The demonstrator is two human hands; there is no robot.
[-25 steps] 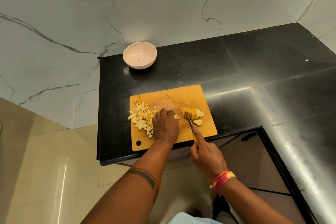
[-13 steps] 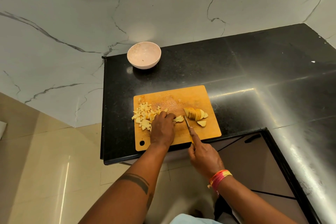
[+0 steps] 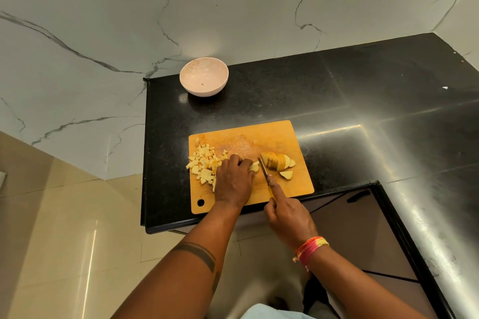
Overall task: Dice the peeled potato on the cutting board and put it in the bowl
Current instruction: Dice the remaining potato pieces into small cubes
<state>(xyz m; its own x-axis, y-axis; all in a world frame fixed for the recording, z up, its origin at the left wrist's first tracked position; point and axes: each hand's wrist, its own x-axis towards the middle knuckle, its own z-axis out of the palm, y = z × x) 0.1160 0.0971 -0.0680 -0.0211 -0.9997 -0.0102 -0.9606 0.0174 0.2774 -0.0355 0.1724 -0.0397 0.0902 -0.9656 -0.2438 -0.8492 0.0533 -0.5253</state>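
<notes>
Fingers (image 3: 242,162) on potato slice (image 3: 254,166), black countertop (image 3: 337,101)

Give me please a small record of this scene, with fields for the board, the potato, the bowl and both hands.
board: wooden cutting board on black counter
diced potato: pile on board's left part
sliced potato: row of slices on board's right part
bowl: pink bowl behind the board, no dice inside
left hand: holds a potato piece
right hand: grips the knife
</notes>
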